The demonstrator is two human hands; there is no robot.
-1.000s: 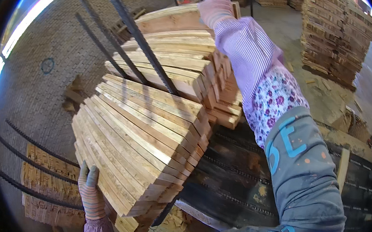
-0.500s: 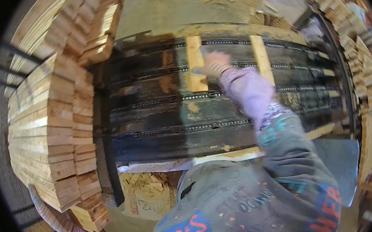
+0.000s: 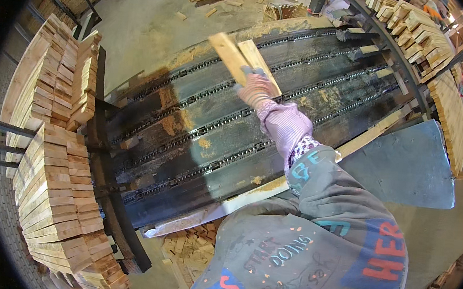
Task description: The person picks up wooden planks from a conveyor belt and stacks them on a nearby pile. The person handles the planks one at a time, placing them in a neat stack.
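My right hand (image 3: pixel 257 88), in a striped glove, reaches out over a dark chain conveyor (image 3: pixel 160 132). Its fingers are closed on the near end of a short wooden board (image 3: pixel 228 55), which is tilted. A second wooden board (image 3: pixel 260 61) lies right beside it across the chains, and the fingers overlap its edge. My left hand (image 3: pixel 59 284) shows only as a few grey glove fingers at the lower left rim. It is at the foot of a tall stack of wooden boards (image 3: pixel 54 194); what it does there is hidden.
A second board stack (image 3: pixel 48 77) stands behind the first on the left. Dark metal uprights (image 3: pixel 110 160) run along the conveyor's left end. At the right are a grey sheet (image 3: pixel 407 167) and more boards (image 3: pixel 415 28). Wood offcuts (image 3: pixel 187 252) lie in front below.
The view has turned, so the conveyor slants. The two boards, spread apart before, are now close together, with my right hand on one. My left hand has mostly slipped out of view.
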